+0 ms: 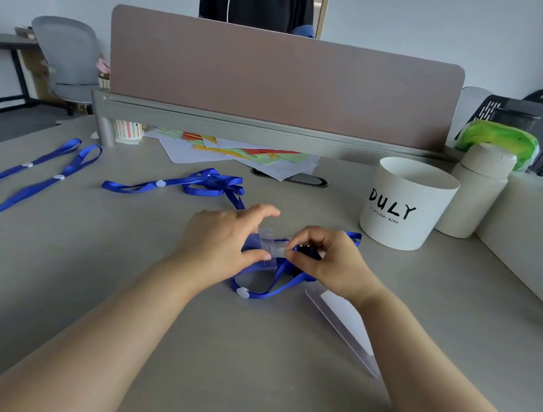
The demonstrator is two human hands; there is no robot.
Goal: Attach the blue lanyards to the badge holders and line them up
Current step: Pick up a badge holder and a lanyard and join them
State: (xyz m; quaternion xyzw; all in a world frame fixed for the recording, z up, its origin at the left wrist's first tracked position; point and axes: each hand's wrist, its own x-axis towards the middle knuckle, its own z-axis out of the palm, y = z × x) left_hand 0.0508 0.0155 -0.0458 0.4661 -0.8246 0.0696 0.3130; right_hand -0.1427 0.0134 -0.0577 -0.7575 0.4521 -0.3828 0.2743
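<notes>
At the middle of the desk my left hand (224, 237) pinches a clear badge holder (266, 248) by its top. My right hand (328, 261) grips the black clip (304, 247) of a blue lanyard (273, 287) right at the holder's edge. That lanyard loops on the desk below my hands, with a white bead on it. Another clear badge holder (344, 322) lies flat under my right forearm. A tangled blue lanyard (197, 184) lies behind my hands. At the far left, two blue lanyards (21, 179) lie stretched out side by side.
A white tub marked DULY (404, 206) and a beige bottle (475, 191) stand at the right. Coloured papers (235, 152) and a paper cup (128, 131) sit under the desk divider (280, 79). A person stands behind the divider, another sits at far right.
</notes>
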